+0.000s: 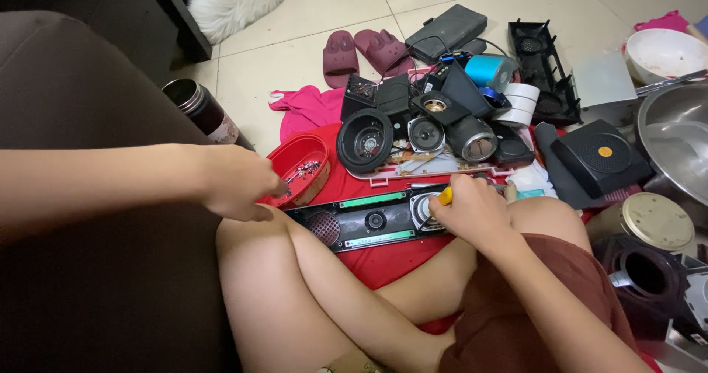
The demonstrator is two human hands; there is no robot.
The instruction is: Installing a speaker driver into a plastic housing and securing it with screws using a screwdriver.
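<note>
Speaker panel (369, 222) lies flat on the red cloth (383, 259) on the floor, just in front of the crossed legs, long axis running left-right. Black plastic, two green strips, small round drivers and a mesh grille set in it.

Right hand (472, 211) is at the panel's right end, grip clamped on a yellow-handled screwdriver (445, 194), tip hidden behind the fingers, seemingly down near the right driver. Left hand (236, 181) is at the rim of the red bowl (299, 168), just left of the panel's end; fingers curled together, can't tell if they pinch anything. Bowl has small metal bits in it, probably screws.

Handling, my read:
- panel looks light and thin, long enough to flex or twist if lifted by one end
- rigid plastic, likely brittle at screw bosses and clips
- driver cones and grille are the fragile bits, keep fingers off them
- glossy face, may slip; cloth under it gives some friction
- best hold: long edges near the middle, or both ends at once

Behind it: pile of loose speakers (365, 141), black housings, blue cylinder (487, 69), white tape rolls (520, 102). Slippers (365, 50) further back, flask (199, 109) at left, steel bowl (675, 141) at right
</note>
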